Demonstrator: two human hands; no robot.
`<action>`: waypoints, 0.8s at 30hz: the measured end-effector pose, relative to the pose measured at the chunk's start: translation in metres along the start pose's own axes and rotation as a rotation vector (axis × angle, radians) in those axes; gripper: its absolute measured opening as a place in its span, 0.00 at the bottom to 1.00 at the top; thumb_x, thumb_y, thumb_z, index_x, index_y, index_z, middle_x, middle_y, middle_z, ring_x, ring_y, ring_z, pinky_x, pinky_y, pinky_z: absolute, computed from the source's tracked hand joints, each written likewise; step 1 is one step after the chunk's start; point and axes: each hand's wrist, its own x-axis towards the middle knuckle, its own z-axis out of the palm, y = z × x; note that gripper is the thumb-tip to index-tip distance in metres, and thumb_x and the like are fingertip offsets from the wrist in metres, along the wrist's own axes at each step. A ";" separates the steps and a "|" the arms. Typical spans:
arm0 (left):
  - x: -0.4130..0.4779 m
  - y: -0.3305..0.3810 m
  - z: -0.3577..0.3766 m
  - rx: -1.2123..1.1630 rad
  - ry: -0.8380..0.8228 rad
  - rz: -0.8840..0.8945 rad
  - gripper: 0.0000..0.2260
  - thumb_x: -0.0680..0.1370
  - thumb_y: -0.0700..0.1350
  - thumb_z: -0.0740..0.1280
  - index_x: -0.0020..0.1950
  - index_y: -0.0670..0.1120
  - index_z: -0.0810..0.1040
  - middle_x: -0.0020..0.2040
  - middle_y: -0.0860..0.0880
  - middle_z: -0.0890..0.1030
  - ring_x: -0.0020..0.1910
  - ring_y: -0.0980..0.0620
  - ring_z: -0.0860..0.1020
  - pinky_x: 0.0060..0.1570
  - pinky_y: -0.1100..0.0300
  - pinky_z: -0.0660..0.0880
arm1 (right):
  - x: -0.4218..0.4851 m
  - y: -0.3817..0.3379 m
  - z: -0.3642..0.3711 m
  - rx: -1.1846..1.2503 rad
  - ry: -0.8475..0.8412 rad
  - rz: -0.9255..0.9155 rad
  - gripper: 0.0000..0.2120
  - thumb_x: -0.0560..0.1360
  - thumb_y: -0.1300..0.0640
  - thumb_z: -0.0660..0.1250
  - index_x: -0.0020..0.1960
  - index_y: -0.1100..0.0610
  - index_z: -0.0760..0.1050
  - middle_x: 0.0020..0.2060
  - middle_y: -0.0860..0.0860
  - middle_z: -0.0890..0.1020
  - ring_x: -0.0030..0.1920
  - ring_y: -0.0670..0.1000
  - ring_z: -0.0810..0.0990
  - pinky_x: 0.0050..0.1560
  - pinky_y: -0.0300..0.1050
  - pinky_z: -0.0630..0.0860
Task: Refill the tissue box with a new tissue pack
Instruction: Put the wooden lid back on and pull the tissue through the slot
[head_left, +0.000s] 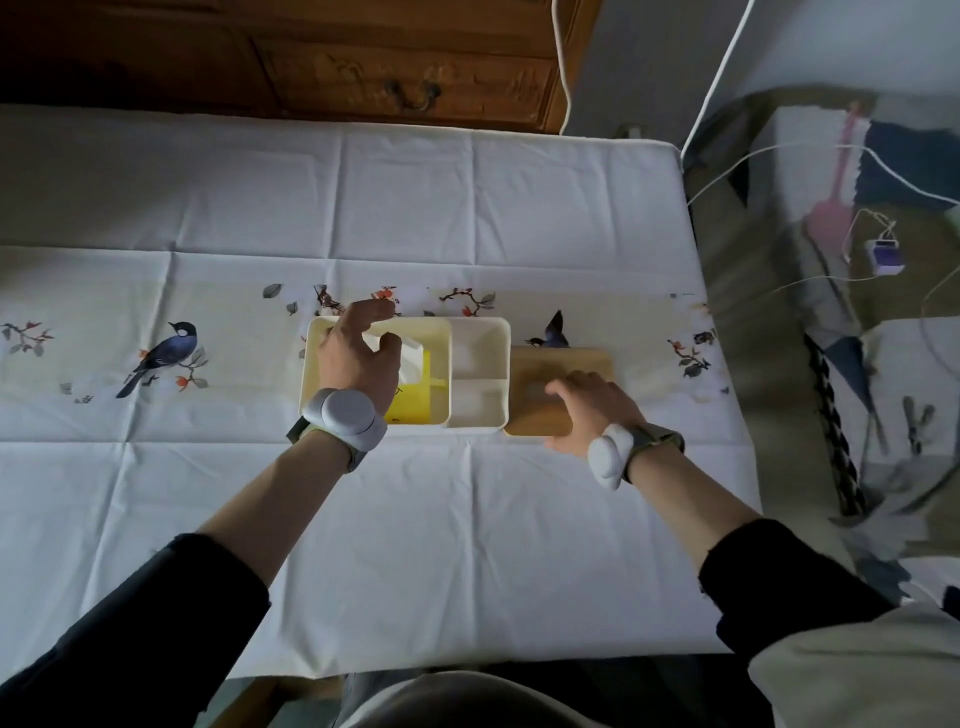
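Observation:
A cream tissue box (480, 332) stands open on the table, with a large left compartment and smaller ones on the right. A yellow tissue pack (415, 397) lies in the left compartment with a white tissue sticking up from it. My left hand (358, 358) is over this pack, fingers spread and touching the tissue. The wooden lid (535, 371) lies flat to the right of the box. My right hand (587, 408) rests on the lid, fingers on top and thumb at its near edge.
The table carries a white cloth (415, 519) printed with birds. A wooden dresser (363, 67) stands behind it. White cables (722, 67) hang at the right, above cluttered things beside the table's right edge.

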 end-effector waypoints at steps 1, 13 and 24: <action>-0.001 0.000 0.001 -0.007 0.005 -0.006 0.15 0.72 0.39 0.61 0.53 0.55 0.77 0.50 0.62 0.78 0.53 0.56 0.76 0.48 0.63 0.69 | -0.001 0.001 0.004 -0.055 -0.019 -0.023 0.31 0.68 0.46 0.71 0.66 0.53 0.65 0.63 0.54 0.71 0.63 0.57 0.69 0.60 0.51 0.68; -0.005 -0.011 -0.021 0.096 0.116 0.042 0.16 0.71 0.34 0.60 0.54 0.46 0.79 0.55 0.49 0.82 0.55 0.45 0.77 0.53 0.61 0.69 | -0.004 -0.004 0.019 -0.131 -0.009 -0.050 0.23 0.70 0.55 0.70 0.63 0.55 0.68 0.62 0.55 0.68 0.64 0.57 0.67 0.61 0.53 0.68; -0.014 -0.030 -0.028 0.169 0.071 0.035 0.19 0.72 0.35 0.61 0.63 0.40 0.70 0.68 0.41 0.71 0.65 0.39 0.70 0.52 0.57 0.67 | -0.015 -0.013 0.010 0.086 0.122 0.074 0.22 0.72 0.56 0.67 0.63 0.57 0.63 0.59 0.58 0.73 0.59 0.59 0.73 0.47 0.50 0.74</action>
